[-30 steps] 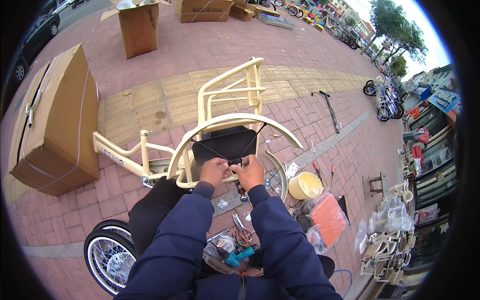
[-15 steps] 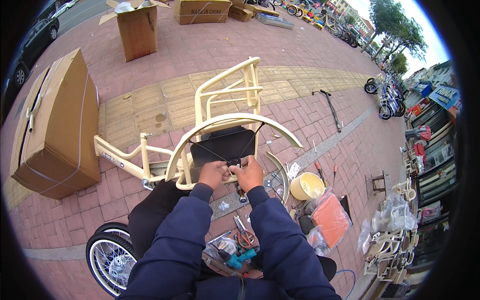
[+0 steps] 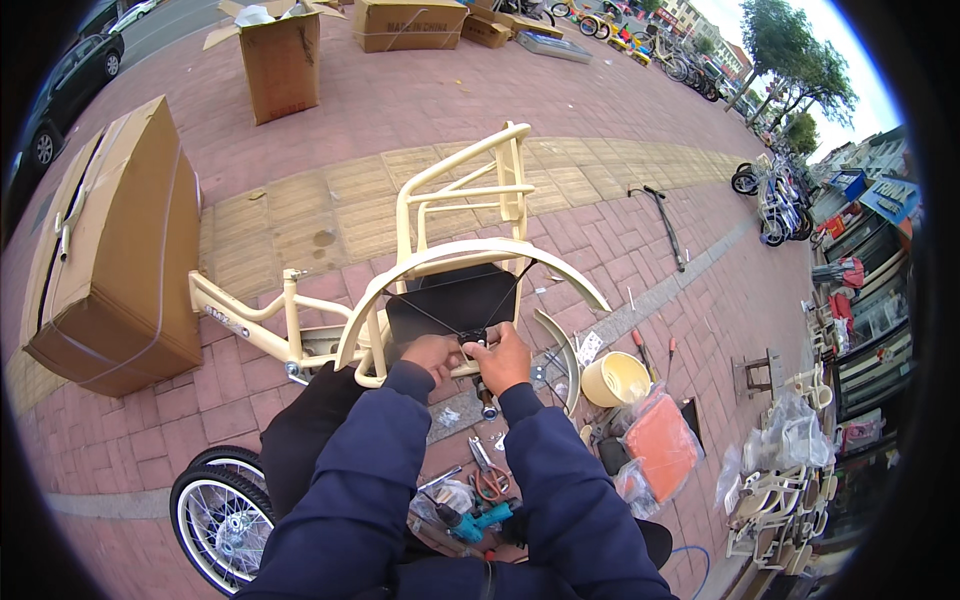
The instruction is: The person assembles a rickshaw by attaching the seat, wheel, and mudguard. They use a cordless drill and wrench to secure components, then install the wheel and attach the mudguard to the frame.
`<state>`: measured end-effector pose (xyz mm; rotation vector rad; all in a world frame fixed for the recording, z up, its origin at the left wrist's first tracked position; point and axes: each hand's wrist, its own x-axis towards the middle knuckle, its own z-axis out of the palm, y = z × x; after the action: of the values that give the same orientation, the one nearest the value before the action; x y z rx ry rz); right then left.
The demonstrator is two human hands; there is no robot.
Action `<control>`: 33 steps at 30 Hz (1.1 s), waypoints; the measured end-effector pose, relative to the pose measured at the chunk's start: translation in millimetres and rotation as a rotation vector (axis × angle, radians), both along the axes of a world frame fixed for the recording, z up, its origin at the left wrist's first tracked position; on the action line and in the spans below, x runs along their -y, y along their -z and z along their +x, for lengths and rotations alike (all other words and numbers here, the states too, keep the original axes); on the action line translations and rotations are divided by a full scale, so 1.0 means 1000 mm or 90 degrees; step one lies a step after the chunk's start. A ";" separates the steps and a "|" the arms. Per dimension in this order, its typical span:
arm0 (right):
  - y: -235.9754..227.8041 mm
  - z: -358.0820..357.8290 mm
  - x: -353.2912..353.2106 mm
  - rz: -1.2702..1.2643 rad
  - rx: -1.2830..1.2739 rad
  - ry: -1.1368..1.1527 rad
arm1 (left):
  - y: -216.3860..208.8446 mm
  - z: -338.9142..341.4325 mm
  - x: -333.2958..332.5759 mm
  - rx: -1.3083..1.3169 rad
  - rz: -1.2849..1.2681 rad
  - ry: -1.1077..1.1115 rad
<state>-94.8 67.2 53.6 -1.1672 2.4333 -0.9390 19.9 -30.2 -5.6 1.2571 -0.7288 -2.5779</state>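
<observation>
A cream cycle frame lies on the paving in front of me, with a tubular rear rack pointing away. A curved cream mudguard arches over a black panel. Thin dark stays run from the mudguard to a small black fitting. My left hand and my right hand meet at that fitting, both with fingers closed in a pinch. Whatever small part lies between the fingertips is too hidden to name. Below my right hand a metal axle end sticks out.
Nearby on the ground are a cordless drill, pliers, a cream bucket, an orange wrapped piece and a second mudguard. Spoked wheels lie at left below a large carton. A hand pump rests farther right.
My left hand has dipped slightly and turned in toward the right one. My right hand stays at the fitting with its fingers pinched. The whole view has shifted a little.
</observation>
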 end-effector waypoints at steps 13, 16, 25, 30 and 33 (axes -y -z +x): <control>0.012 -0.003 -0.001 -0.039 -0.005 0.004 | -0.011 0.001 -0.005 -0.034 0.065 -0.070; 0.012 -0.003 0.000 -0.043 0.002 0.006 | -0.013 0.004 -0.010 -0.064 0.061 -0.088; 0.004 -0.002 0.001 -0.009 -0.005 0.003 | -0.012 0.007 -0.013 -0.095 0.048 -0.110; 0.007 -0.002 0.002 -0.045 -0.010 0.000 | -0.012 0.008 -0.013 -0.122 0.059 -0.128; 0.008 -0.003 0.002 -0.048 -0.009 0.001 | -0.007 0.010 -0.013 -0.184 0.059 -0.122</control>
<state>-97.7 65.0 45.2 -1.2011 2.4289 -1.0352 29.5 -16.7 1.5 0.8975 -0.4165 -2.5801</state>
